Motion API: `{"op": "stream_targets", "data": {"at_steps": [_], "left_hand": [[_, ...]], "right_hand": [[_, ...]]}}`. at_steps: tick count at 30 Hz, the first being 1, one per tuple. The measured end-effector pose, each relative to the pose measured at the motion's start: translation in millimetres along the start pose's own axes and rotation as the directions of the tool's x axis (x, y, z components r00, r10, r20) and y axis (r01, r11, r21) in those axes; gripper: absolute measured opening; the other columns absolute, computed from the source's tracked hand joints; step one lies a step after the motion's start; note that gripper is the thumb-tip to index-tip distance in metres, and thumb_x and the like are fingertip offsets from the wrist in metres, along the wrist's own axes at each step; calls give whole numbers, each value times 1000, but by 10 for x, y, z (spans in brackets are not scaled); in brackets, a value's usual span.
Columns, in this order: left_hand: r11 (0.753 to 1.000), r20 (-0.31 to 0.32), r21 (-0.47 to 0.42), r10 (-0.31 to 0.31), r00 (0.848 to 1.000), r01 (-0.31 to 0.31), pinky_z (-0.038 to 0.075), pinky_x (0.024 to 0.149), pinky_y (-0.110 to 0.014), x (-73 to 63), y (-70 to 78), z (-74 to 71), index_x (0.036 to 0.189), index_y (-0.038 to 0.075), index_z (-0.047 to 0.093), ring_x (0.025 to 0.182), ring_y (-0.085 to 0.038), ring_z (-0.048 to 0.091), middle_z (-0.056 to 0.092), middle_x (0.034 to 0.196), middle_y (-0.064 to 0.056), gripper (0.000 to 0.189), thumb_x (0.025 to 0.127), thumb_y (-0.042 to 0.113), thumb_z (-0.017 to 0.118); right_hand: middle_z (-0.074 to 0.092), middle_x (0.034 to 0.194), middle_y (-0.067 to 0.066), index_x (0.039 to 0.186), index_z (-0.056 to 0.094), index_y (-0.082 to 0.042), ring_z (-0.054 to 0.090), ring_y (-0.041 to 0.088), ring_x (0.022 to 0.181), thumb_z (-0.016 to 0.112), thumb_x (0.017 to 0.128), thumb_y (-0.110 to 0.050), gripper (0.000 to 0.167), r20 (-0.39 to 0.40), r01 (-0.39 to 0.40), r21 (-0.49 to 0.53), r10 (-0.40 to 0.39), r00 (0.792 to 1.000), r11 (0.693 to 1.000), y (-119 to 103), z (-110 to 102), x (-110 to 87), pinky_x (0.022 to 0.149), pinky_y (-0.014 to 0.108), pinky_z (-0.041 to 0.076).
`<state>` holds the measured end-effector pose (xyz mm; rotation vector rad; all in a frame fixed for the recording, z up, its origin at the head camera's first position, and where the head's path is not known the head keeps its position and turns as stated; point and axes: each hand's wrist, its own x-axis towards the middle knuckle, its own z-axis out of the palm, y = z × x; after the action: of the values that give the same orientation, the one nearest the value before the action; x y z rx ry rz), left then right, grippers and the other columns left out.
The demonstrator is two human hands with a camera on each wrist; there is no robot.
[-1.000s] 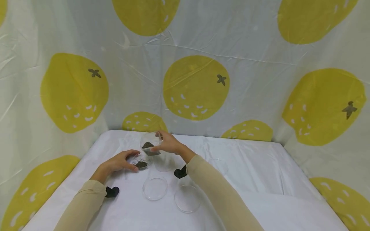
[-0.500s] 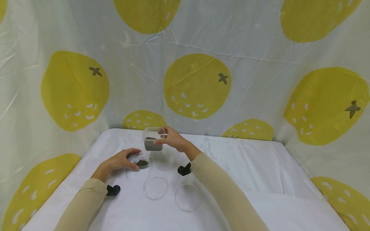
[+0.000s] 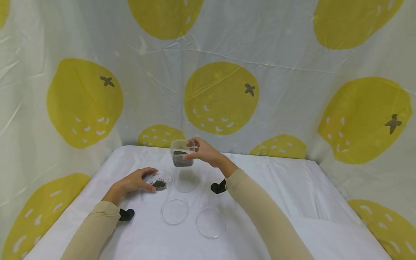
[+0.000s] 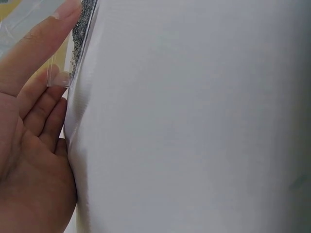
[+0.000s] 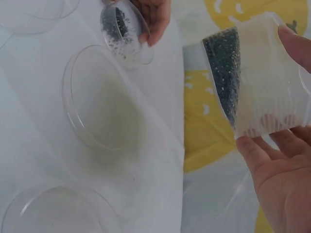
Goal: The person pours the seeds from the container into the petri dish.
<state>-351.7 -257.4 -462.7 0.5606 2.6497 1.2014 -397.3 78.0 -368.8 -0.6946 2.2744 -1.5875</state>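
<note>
My left hand (image 3: 131,181) holds a clear petri dish (image 3: 169,177) between thumb and fingers, low at the table's left. Dark, soil-like grains (image 3: 159,184) lie heaped in that dish, some scattered across its floor. In the left wrist view, the thumb (image 4: 41,39) spans the dish's edge. My right hand (image 3: 206,153) grips a clear square plastic tub (image 3: 182,159) by its right side, raised above the table's far part. A dark layer of the same grains (image 5: 224,68) fills the tub's bottom. Below the tub lies another petri dish (image 3: 186,186).
Two clear round dish pieces, one left (image 3: 174,212) and one right (image 3: 211,224), lie nearer on the white tabletop (image 3: 146,234). Black straps hang at my left wrist (image 3: 126,215) and right wrist (image 3: 218,187). A lemon-print curtain (image 3: 221,97) stands behind.
My right hand has lifted the tub up and to the right, away from the dish of grains, and the tub has gone from tilted to nearly level. My left hand stays on its dish.
</note>
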Motion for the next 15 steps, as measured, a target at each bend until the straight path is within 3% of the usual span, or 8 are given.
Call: {"op": "stream_targets", "data": {"at_steps": [9, 15], "left_hand": [[1000, 7, 19, 3, 1000, -3, 25, 114, -61, -14, -5, 10, 146, 7, 55, 138, -41, 38, 46, 153, -21, 83, 76, 27, 94], [1000, 9, -25, 16, 1000, -16, 25, 113, -61, -29, 13, 9, 145, 4, 55, 138, -42, 37, 45, 153, -23, 82, 75, 22, 94]], "right_hand": [[46, 153, 12, 161, 29, -8, 42, 30, 143, 86, 88, -19, 94, -1, 15, 11, -15, 1000, 1000, -28, -233, -172, 111, 45, 42], [47, 153, 11, 161, 31, -7, 41, 29, 144, 85, 88, -18, 91, -8, 26, 6, -26, 1000, 1000, -1, -403, -338, 111, 47, 41]]}}
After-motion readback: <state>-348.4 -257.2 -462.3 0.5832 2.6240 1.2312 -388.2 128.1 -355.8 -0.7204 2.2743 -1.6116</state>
